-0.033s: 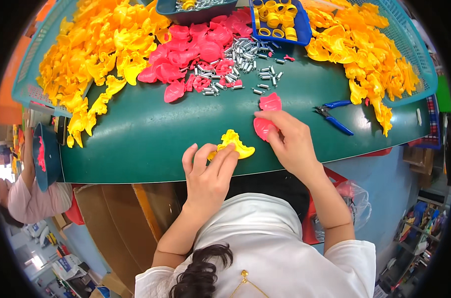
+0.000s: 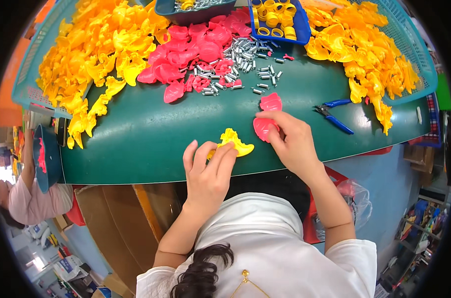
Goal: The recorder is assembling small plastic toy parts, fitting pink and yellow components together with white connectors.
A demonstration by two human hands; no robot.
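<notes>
Near the front edge of the green table, my left hand (image 2: 208, 166) has its fingertips closed on a curved yellow plastic piece (image 2: 241, 148). Part of that piece is hidden under the fingers. To its right, my right hand (image 2: 296, 144) pinches a rounded pink plastic piece (image 2: 263, 129) between thumb and fingers, at the table surface. Just beyond it lies another pink piece (image 2: 271, 102), with a jagged edge. Blue-handled cutting pliers (image 2: 337, 122) rest to the right of my right hand, apart from it.
Heaps of yellow pieces spill from teal baskets at left (image 2: 24, 87) and right (image 2: 424, 74). Pink pieces (image 2: 208, 49) and metal springs (image 2: 245, 57) lie between. Behind are a blue tray (image 2: 305, 38) of yellow rings and a dark bin (image 2: 190, 17). A person (image 2: 41, 201) sits at far left.
</notes>
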